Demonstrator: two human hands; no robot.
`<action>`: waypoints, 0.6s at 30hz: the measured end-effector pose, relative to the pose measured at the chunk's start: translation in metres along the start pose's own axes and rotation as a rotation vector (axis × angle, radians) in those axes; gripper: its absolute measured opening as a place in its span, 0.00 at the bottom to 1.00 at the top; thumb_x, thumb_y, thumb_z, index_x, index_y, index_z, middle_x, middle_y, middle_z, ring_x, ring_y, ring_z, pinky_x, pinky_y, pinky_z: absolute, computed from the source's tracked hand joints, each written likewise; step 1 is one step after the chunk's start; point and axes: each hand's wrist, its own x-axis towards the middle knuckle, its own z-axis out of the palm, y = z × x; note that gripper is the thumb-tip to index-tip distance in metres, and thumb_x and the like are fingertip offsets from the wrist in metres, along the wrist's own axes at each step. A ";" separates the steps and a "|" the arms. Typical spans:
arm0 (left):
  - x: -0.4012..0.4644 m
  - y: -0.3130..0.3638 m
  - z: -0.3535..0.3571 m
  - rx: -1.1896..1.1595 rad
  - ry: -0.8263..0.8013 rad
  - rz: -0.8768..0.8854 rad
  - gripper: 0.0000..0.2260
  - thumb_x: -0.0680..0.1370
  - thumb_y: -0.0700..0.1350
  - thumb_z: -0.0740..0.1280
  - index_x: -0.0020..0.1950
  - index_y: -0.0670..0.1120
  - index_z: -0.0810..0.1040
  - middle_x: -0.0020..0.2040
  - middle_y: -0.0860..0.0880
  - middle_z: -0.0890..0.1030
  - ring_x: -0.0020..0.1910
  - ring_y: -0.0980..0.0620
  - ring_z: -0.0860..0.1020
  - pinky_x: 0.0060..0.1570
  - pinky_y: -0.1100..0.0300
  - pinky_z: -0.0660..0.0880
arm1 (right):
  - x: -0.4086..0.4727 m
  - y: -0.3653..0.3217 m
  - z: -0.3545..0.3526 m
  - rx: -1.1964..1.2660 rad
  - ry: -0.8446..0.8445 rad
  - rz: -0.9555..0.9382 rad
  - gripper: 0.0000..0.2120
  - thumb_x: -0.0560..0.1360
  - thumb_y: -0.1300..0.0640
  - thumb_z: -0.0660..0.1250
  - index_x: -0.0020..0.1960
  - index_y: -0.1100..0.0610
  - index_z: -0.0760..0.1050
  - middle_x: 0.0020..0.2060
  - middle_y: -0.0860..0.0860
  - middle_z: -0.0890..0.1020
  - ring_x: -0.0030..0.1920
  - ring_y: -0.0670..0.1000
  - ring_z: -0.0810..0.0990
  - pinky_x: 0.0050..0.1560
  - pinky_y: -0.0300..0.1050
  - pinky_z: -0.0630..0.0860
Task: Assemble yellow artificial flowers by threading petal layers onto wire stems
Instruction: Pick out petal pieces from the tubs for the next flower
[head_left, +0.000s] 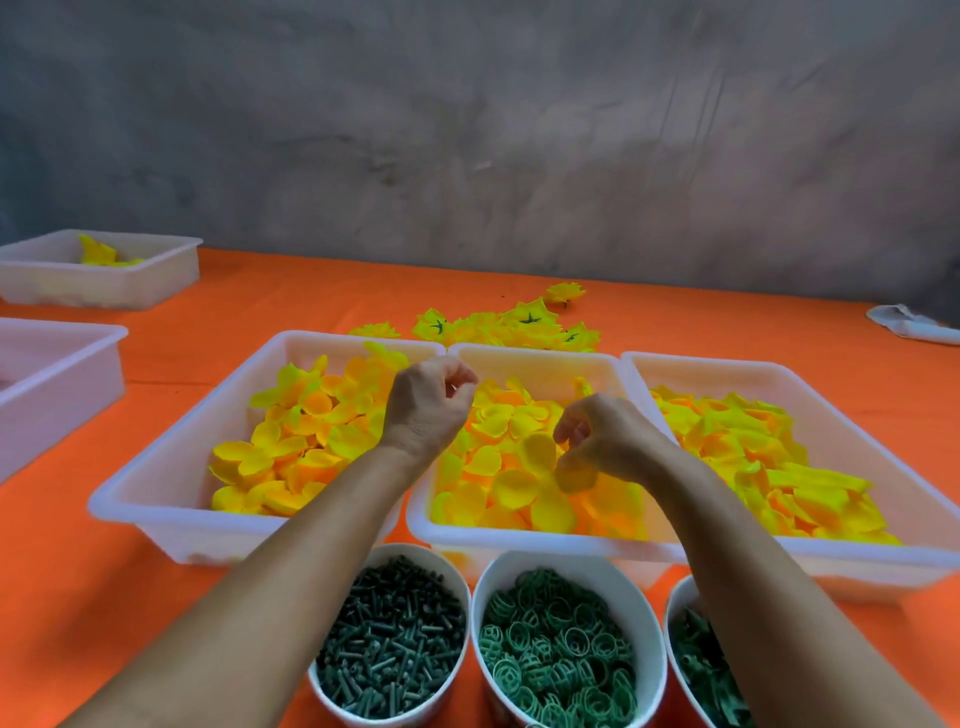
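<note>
- Right hand is down in the middle tray, fingertips pinching a yellow petal layer off the top of the heap.
- Left hand hovers over the divide between left and middle trays, fingers curled tight; something small glints between the fingertips. Probably a stem piece, too small to confirm.
- Step in hand, my read: picking the next petal layer to thread. Next move needs the layer lifted free of its neighbours, then its centre hole lined up with whatever the left hand holds.
- Left tray: cupped yellow-orange petals. Right tray: longer, pointed yellow petals.
- Finished flowers lie loose on the orange table just behind the trays.
- Near edge, three white cups: dark green pegs, green rings, green pieces partly hidden by the right forearm.
- Far left: small tray with a few yellow petals; another tray cut off at the left edge, contents not visible.
</note>
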 end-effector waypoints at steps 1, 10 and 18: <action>-0.001 -0.001 0.001 -0.011 0.007 0.000 0.04 0.73 0.36 0.68 0.43 0.41 0.83 0.38 0.44 0.83 0.34 0.53 0.74 0.36 0.65 0.66 | -0.001 0.001 -0.003 0.048 0.014 -0.002 0.09 0.67 0.64 0.75 0.46 0.57 0.81 0.32 0.47 0.74 0.35 0.47 0.73 0.31 0.37 0.67; -0.006 0.000 0.000 -0.104 0.010 0.057 0.04 0.73 0.40 0.71 0.39 0.41 0.83 0.35 0.45 0.82 0.32 0.54 0.74 0.34 0.66 0.67 | -0.001 0.004 -0.007 0.396 0.181 -0.025 0.07 0.73 0.67 0.69 0.41 0.56 0.78 0.34 0.53 0.78 0.34 0.49 0.75 0.30 0.40 0.72; -0.004 -0.003 -0.001 -0.355 -0.154 -0.034 0.03 0.71 0.39 0.73 0.43 0.41 0.82 0.36 0.46 0.80 0.36 0.52 0.77 0.42 0.54 0.76 | 0.006 -0.025 0.007 1.035 0.255 -0.069 0.06 0.70 0.68 0.70 0.47 0.62 0.77 0.36 0.55 0.80 0.33 0.46 0.79 0.33 0.38 0.76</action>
